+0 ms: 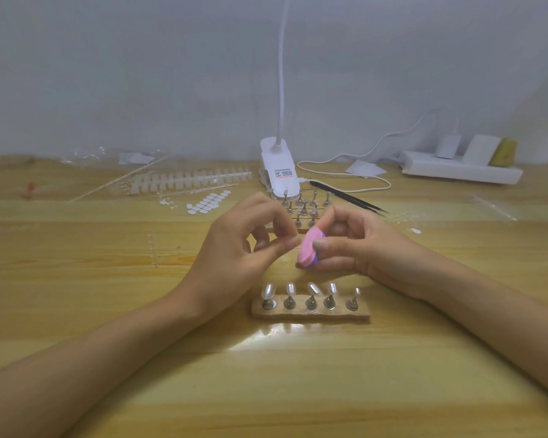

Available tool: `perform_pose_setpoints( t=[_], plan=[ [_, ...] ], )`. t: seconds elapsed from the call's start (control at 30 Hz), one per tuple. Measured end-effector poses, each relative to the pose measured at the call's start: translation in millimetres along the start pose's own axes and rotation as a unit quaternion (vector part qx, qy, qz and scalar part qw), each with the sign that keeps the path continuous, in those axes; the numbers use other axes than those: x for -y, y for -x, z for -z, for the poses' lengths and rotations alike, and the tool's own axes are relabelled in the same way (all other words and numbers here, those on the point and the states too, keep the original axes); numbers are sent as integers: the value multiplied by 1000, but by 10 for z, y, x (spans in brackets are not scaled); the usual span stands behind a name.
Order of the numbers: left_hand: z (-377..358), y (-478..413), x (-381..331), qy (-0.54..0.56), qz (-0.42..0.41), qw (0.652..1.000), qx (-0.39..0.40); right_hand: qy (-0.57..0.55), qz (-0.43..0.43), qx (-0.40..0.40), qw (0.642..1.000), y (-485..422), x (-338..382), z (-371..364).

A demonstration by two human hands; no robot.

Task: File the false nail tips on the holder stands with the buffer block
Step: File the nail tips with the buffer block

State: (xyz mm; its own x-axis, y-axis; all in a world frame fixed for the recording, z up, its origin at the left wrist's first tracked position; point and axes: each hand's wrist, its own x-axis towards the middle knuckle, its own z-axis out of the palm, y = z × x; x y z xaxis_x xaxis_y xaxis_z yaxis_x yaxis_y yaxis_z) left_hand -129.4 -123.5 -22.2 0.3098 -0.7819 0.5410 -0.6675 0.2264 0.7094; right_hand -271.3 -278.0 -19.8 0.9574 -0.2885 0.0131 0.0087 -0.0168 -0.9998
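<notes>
My right hand (358, 245) grips a small pink and purple buffer block (404, 248) between thumb and fingers, above the table's middle. Just left of it, my left hand (244, 245) pinches something small between thumb and forefinger against the block's pink face; the pinched thing is hidden, probably a nail tip. Below both hands a wooden strip (310, 312) carries several metal holder stands, each topped with a pearly false nail tip (268, 290). Behind the hands stands a second group of holder stands (304, 205).
A white clip lamp (277, 167) with cable stands at the back centre. Black tweezers (348, 197) lie to its right. Racks of clear nail tips (190, 180) and white adhesive tabs (208, 202) lie at back left. A white power strip (459, 169) sits at back right.
</notes>
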Motion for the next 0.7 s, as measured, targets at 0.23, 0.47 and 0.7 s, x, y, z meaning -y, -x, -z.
perform_pose_setpoints(
  t=[0.23, 0.47, 0.7],
  plan=[
    [-9, 5, -3, -1, -8, 1000, 24, -29, 13, -42, 999, -20, -13, 5],
    [-3, -4, 19, -1, -6, 1000, 13, 16, -19, 41, 999, -3, 17, 4],
    [0, -7, 49, 15, -7, 1000, 21, 14, -4, -5, 1000, 12, 14, -40]
  ],
)
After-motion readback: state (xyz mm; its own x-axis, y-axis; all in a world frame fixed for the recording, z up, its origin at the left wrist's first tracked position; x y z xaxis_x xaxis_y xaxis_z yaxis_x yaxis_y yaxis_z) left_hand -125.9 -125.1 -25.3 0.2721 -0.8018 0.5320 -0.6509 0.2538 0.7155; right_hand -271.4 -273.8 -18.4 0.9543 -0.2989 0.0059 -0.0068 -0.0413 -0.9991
